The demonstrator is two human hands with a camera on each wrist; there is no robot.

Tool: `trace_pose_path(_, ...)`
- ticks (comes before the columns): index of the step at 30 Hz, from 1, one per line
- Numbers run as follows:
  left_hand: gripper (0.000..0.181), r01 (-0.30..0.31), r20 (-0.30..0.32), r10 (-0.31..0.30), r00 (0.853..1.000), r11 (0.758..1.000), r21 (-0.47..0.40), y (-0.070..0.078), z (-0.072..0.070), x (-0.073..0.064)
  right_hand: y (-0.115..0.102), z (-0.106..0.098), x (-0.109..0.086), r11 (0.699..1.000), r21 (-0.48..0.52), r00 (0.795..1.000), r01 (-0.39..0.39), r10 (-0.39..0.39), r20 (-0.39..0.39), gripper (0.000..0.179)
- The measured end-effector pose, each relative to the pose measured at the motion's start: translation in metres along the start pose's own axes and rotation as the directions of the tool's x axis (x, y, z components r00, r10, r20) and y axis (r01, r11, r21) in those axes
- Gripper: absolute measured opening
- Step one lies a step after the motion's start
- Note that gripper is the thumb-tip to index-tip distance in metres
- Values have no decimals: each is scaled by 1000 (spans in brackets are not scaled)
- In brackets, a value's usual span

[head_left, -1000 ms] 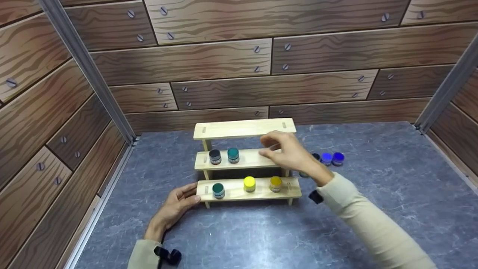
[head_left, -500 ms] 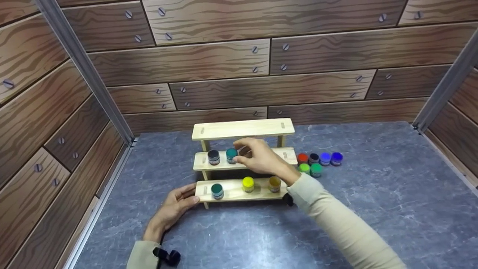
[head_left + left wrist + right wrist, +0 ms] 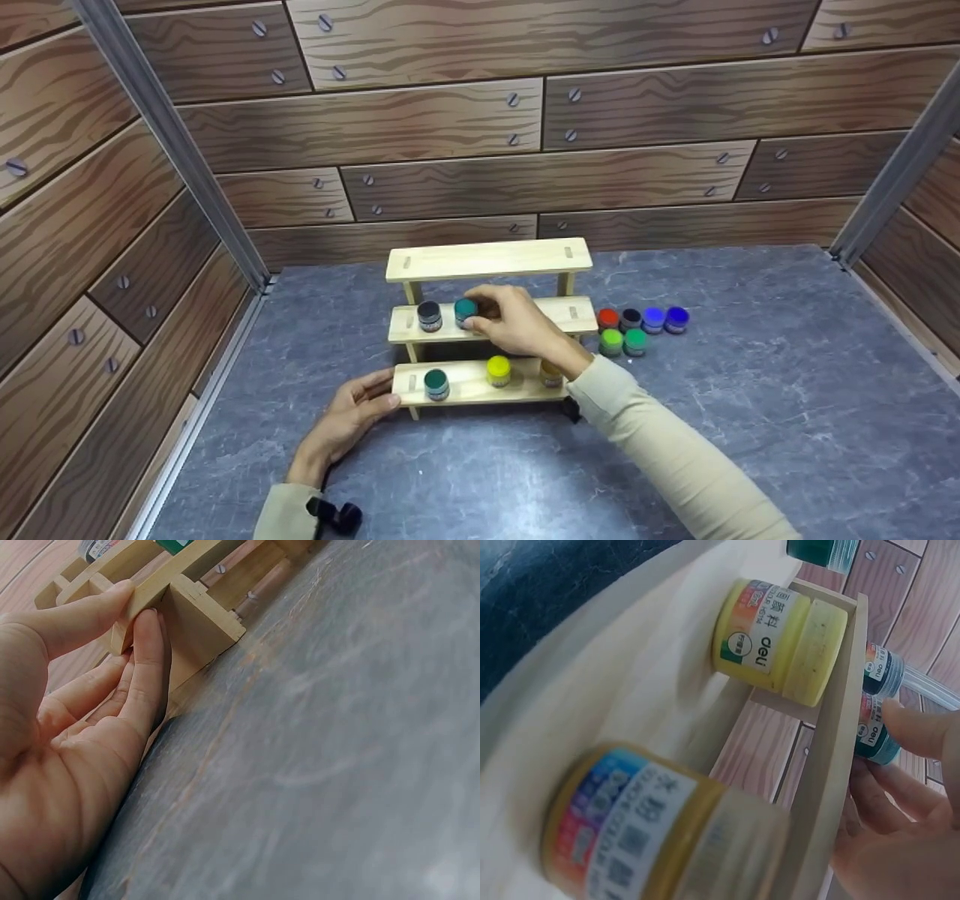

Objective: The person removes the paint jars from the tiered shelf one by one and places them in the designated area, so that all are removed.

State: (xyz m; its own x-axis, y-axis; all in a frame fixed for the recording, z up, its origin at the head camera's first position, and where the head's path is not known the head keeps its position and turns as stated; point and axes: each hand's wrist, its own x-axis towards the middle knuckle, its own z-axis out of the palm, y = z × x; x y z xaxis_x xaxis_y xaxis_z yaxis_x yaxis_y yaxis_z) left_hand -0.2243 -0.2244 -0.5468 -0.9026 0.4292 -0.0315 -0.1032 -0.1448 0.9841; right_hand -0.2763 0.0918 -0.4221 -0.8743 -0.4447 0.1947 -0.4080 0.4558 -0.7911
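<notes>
A three-tier wooden rack (image 3: 487,259) stands on the table. My left hand (image 3: 349,416) pinches the left end of its lowest shelf between thumb and fingers, as the left wrist view also shows. At the middle shelf, my right hand (image 3: 517,319) holds a teal paint jar (image 3: 465,311) between thumb and fingers; the jar sits beside a black paint jar (image 3: 429,315). On the lowest shelf stand a dark green paint jar (image 3: 436,383), a yellow paint jar (image 3: 498,370) and an ochre paint jar (image 3: 652,825), which my right wrist partly hides in the head view.
Right of the rack, several paint jars stand together on the table: red (image 3: 607,319), black (image 3: 631,320), two blue, light green (image 3: 611,342) and green (image 3: 635,341). Wood-patterned walls (image 3: 450,135) with metal corner posts enclose the back and sides.
My right hand has moved left along the middle shelf and taken hold of the teal jar, uncovering the jars on the right. The left hand stays at the rack's end.
</notes>
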Motion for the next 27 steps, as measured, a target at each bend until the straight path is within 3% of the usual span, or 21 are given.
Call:
trace_pose_path(12, 74, 4, -5, -4, 1000, 1000, 7, 1, 0, -1, -1, -15, -11, 1000, -12, 999, 19, -20, -43, 39)
trace_pose_path(22, 75, 3, -13, -3, 1000, 1000, 0, 4, 0, -5, 3, -48, -33, 998, 11, 994, 60, -59, -92, 38)
trace_pose_path(27, 74, -2, 7, 2, 1000, 1000, 10, 3, 2, -2, 10, -66, -44, 999, 8, 993, 33, -32, -117, 39)
